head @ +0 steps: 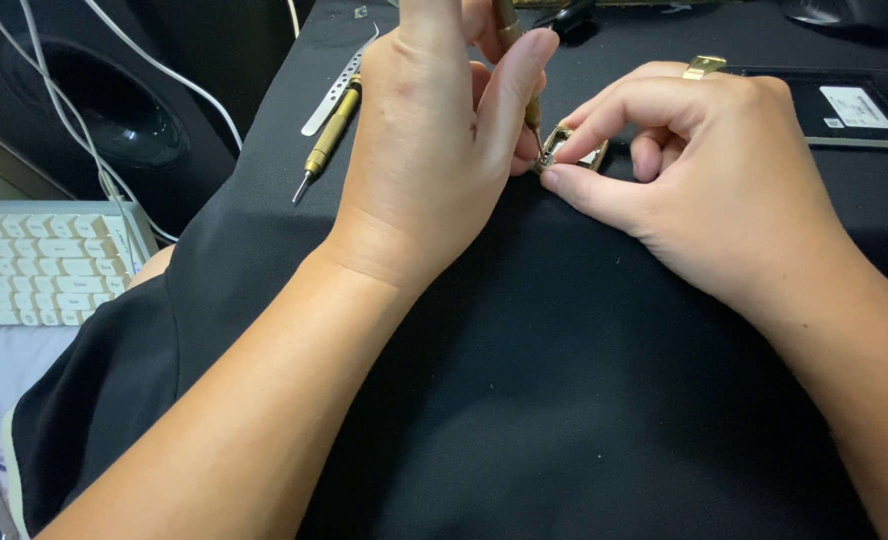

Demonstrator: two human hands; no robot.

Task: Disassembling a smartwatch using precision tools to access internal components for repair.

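A small gold metal piece (570,146) is pinched in the right hand (709,170); a brass screwdriver (520,60), gripped upright by the left hand (434,140), stands directly above the piece.

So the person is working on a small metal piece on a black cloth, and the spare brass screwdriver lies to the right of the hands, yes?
Not quite. The head view shows the spare brass screwdriver lying to the left of the hands, beside the steel tweezers. The rest holds: the left hand and right hand work on the small metal piece over the black cloth.
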